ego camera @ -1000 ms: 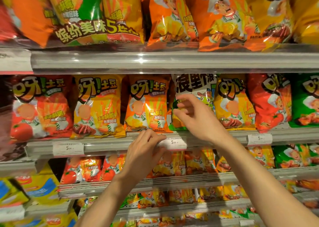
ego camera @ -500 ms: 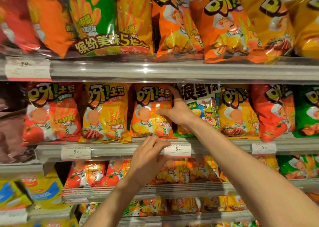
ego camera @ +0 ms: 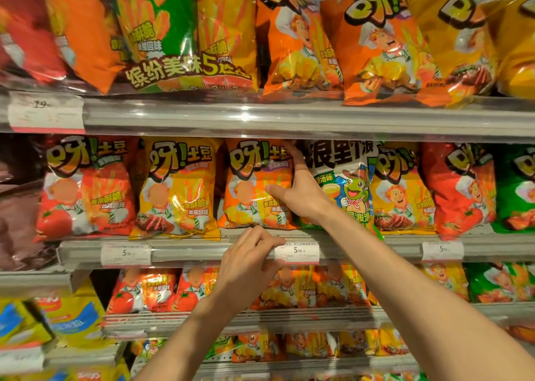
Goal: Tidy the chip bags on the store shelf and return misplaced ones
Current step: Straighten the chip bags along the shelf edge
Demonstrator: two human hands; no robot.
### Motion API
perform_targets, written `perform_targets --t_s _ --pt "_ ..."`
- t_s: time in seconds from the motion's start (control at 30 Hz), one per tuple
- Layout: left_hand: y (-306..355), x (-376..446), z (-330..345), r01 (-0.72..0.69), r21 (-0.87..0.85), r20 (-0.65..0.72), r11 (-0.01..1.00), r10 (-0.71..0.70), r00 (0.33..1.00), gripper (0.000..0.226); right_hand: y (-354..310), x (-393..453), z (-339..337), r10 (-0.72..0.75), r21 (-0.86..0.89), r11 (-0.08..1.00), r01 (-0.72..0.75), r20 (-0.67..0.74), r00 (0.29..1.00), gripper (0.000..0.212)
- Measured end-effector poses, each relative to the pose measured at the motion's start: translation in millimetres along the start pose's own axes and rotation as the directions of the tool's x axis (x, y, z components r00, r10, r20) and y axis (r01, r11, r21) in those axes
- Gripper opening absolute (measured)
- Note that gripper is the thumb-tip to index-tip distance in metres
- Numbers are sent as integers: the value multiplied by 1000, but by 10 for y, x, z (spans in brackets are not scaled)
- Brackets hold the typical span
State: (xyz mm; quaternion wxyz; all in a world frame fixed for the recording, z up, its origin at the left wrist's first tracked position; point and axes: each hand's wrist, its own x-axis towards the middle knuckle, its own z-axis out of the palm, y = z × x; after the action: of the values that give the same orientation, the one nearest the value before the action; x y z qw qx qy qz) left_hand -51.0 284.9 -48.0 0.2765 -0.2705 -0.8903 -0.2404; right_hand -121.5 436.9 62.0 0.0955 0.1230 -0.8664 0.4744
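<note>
On the middle shelf an orange chip bag (ego camera: pixel 252 183) stands upright between a yellow bag (ego camera: pixel 176 186) and a white-and-green frog bag (ego camera: pixel 347 183) of another brand. My right hand (ego camera: pixel 301 195) is at the orange bag's right edge, with the thumb on its front and the fingers pushed into the gap beside the frog bag. My left hand (ego camera: pixel 249 262) rests on the shelf rail (ego camera: pixel 188 250) below, fingers curled, its fingertips touching a price tag (ego camera: pixel 298 251). It holds nothing.
Further right on the same shelf stand yellow (ego camera: pixel 399 189), red (ego camera: pixel 460 189) and green (ego camera: pixel 515 189) bags, and a red bag (ego camera: pixel 86 189) stands at the left. Large bags fill the top shelf (ego camera: pixel 289 117). Smaller bags fill the lower shelves (ego camera: pixel 289 317).
My right hand has moved from the frog bag's lower front up and left into the gap at the orange bag's edge. My left hand stays on the rail. The view has tilted upward.
</note>
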Motion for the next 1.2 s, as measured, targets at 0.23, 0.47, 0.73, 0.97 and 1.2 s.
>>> perform_targets --t_s 0.23,0.47,0.73,0.97,1.2 --pt "-2 3 11 42 5 38 999 -42 998 39 -11 -1 51 -16 -6 1000 16 3 1000 88" --pt "15 2 10 65 19 61 998 -66 996 38 -44 -76 -4 -73 -52 996 71 -32 997 80" --pt "171 19 98 119 22 17 993 -120 993 30 104 -573 -569 -288 -280 937 210 -276 917 44" --pt "193 94 94 143 -6 80 990 -142 987 35 467 -716 -1034 -185 -331 942 60 -359 915 59" --pt "190 147 43 146 18 84 989 -147 986 31 421 -626 -1016 -37 -317 948 -13 -150 988 100"
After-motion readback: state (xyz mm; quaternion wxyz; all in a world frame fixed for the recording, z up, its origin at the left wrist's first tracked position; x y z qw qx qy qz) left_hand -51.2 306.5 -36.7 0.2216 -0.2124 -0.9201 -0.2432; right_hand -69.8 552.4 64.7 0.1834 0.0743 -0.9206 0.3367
